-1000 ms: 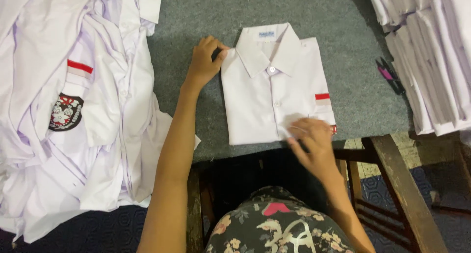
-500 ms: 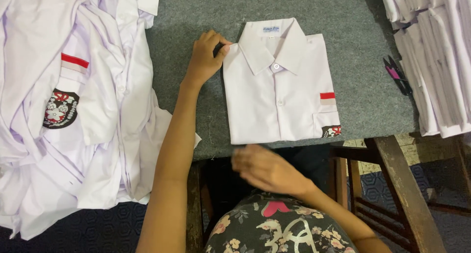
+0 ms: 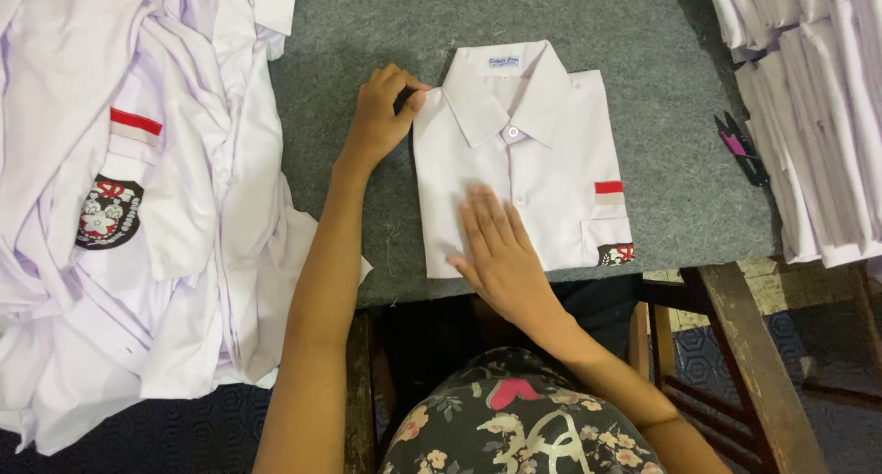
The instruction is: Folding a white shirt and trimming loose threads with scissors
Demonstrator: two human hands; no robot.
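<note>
I see my left hand (image 3: 381, 116) curled at the upper left corner of the folded white shirt (image 3: 542, 175), fingers pinching the shoulder edge just beside the collar. My right hand (image 3: 496, 253) lies flat and open, palm down, on the lower front of that shirt, fingers spread and pointing away from me along the button line; it grips nothing.

The shirt lies folded, collar away from me, on the grey felt-covered desk (image 3: 367, 33), between my two hands. Just right of my right hand a small red and white stripe (image 3: 608, 192) sits above the pocket, and a dark badge (image 3: 616, 253) shows at the shirt's lower right corner, near the desk edge.

Left of my left hand, a loose heap of unfolded white shirts (image 3: 138, 217) covers that end of the desk, one showing a round badge and a red stripe. Far right of my right hand is a stack of folded white shirts (image 3: 808, 107), with black and pink snips (image 3: 740, 149) lying on the felt just beside it. Below the desk edge, a wooden frame (image 3: 744, 345) shows.
</note>
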